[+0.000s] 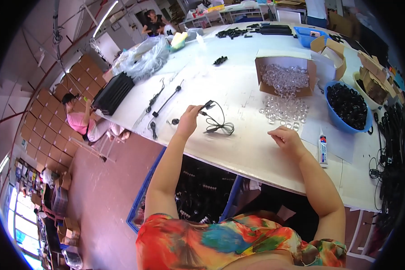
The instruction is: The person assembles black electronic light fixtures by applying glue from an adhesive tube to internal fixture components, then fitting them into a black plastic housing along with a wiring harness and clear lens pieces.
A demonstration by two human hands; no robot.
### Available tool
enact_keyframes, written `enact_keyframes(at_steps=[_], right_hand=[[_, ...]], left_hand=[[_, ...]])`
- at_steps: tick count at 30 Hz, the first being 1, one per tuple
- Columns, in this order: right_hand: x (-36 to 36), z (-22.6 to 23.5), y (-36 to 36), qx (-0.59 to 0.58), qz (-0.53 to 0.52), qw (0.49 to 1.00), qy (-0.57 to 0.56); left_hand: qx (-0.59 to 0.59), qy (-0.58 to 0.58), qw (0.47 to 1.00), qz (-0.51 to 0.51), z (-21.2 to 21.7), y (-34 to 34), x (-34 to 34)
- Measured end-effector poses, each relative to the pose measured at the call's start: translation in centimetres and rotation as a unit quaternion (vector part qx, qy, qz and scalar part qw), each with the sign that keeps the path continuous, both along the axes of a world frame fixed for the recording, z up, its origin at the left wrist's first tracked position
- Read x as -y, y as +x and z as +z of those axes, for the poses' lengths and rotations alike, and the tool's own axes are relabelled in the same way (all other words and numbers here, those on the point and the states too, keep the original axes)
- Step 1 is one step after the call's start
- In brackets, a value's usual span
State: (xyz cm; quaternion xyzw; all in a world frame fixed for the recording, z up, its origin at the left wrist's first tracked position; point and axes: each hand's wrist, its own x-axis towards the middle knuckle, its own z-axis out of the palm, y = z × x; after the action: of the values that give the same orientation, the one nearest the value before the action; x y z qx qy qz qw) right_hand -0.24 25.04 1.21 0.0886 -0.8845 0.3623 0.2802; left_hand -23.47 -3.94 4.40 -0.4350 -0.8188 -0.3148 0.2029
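Note:
My left hand point(190, 119) is closed on one end of a black cable point(225, 129), near a connector. The rest of the cable hangs down to a bundled coil on the white tabletop. Farther right, my right hand point(287, 138) is closed with its fingertips pressed together; anything between them is too small to make out. Just beyond it lie scattered clear plastic rings point(287, 110), spilling from a tipped cardboard box point(260, 77) full of clear pieces. A glue tube point(322, 150) lies to the right of my right hand.
A blue bowl point(332, 112) holds small black parts at the right. Black cables point(389, 148) cover the right edge. Stacked black cases point(114, 93) stand far left, near a plastic bag point(141, 58). A blue-rimmed crate point(233, 198) sits under the near edge; a person point(83, 119) sits left.

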Motion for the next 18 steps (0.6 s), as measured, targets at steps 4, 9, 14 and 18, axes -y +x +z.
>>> enact_keyframes(at_steps=[4,9,14,18], right_hand=[[0.3,1.3,0.1,-0.015,0.000,1.000,0.004],[1.4,4.5,1.1,-0.126,-0.051,0.985,-0.104],[6.5,12.7,6.7,-0.198,0.039,0.979,-0.038],[11.1,13.9,10.4,-0.052,0.095,0.992,0.070]], left_hand=[[-0.026,0.055,0.997,-0.040,6.3,4.6,0.4],[-0.047,0.066,0.994,-0.079,12.7,10.8,2.2],[0.020,-0.048,0.981,-0.189,15.6,18.2,2.9],[-0.044,-0.161,0.951,-0.261,14.0,22.0,0.9]])
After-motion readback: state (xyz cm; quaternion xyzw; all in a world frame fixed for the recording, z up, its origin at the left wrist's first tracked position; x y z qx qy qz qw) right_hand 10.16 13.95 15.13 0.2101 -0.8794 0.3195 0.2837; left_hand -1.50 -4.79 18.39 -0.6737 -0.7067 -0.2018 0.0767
